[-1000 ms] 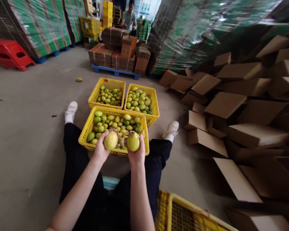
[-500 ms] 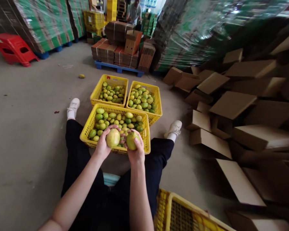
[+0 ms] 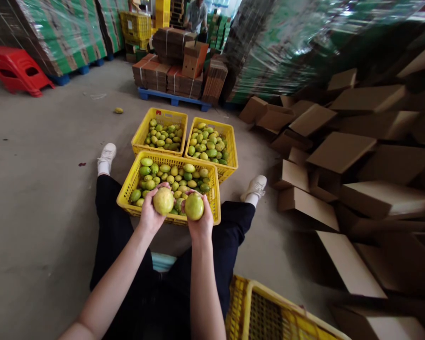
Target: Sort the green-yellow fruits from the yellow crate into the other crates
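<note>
Cupping a pale yellow fruit (image 3: 163, 201), the left hand (image 3: 151, 215) keeps its grip curled around it; the right hand (image 3: 203, 221) likewise encloses a greener fruit (image 3: 194, 206). Both fruits appear at the near edge of a yellow crate (image 3: 128, 207).

- Left hand (image 3: 151, 212), right hand (image 3: 202, 223), at the front crate (image 3: 129, 207): fingers partly hidden behind fruits (image 3: 163, 201)
- Nearer crate (image 3: 248, 307), right of it: cut off
- Person (image 3: 197, 18), beyond it: head cut off
</note>
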{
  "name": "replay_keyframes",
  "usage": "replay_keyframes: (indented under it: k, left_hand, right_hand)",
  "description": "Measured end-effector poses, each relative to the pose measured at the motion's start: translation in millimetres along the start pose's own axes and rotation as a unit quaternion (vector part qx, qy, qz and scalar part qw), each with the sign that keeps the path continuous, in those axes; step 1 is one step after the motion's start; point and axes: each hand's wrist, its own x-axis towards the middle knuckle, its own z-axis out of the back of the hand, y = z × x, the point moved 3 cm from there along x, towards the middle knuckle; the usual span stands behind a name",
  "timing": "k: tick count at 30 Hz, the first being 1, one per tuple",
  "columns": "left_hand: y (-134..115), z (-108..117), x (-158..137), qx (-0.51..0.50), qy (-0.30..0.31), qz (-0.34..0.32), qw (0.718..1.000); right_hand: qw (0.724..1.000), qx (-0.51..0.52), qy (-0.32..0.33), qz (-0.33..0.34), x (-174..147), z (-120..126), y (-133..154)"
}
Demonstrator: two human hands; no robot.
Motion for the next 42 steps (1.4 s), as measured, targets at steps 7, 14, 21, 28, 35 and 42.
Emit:
replay_keyframes:
  k: [7,14,21,28,35,42]
  left_hand:
    - [1.7,9.8,7.2,0.001,-0.027,0.06,0.998]
    - [4.5,12.3,7.3,0.003,-0.037,0.072,0.997]
    - [-1.6,5.9,1.4,0.013,-0.091,0.055,0.994]
    - [4.1,9.2,6.2,0.032,-0.013,0.121,0.992]
    - [5.8,10.3,9.9,0.017,0.0,0.109,0.994]
    - [2.8,5.5,9.6,0.075,0.016,0.099,0.992]
  right_hand:
    - [0.999,-0.014,-0.024,-0.023,-1.6,1.9,-0.6]
    - [0.999,-0.043,-0.026,-0.021,-0.9,1.0,-2.9]
    - [1.0,0.002,-0.007,-0.026,-7.4,-3.1,-1.8]
    - [0.999,-0.011,-0.043,-0.027,-3.1,3.0,-4.4]
    - [0.997,-0.032,-0.041,-0.056,1.8,7.1,-8.2]
    - [1.0,-0.013,0.007,-0.026,-1.7,-1.2,-9.2]
